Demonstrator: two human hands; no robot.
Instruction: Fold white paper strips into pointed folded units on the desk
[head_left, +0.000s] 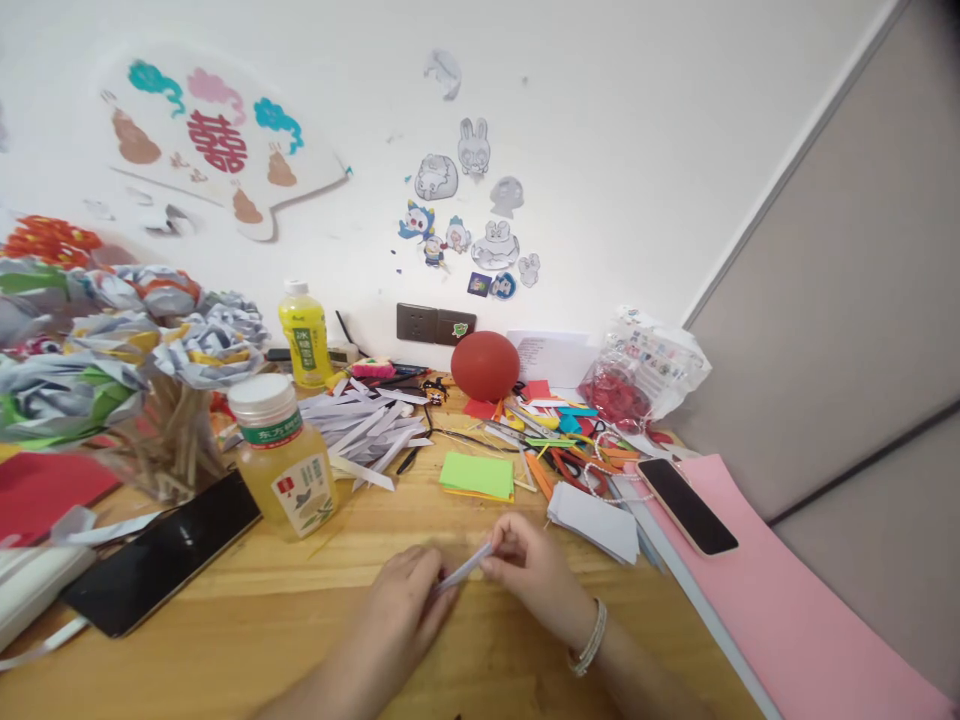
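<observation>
Low over the wooden desk [247,620], my left hand [401,605] and my right hand [536,575] pinch the two ends of a narrow white paper strip [466,570]. Both hands are closed on it, thumbs and fingers pressed together. The strip runs slightly uphill from left to right. A beaded bracelet [589,640] sits on my right wrist. Just beyond the hands lie a green and yellow paper pad [477,475] and a stack of white paper [596,520].
A juice bottle [283,455] and a black tablet [161,565] lie to the left, with paper flowers [127,340] behind. A pile of white strips [360,425], a red ball [484,365], coloured scraps, a phone [686,505] on pink sheet [795,620] and a plastic bag [645,370] lie further back and right.
</observation>
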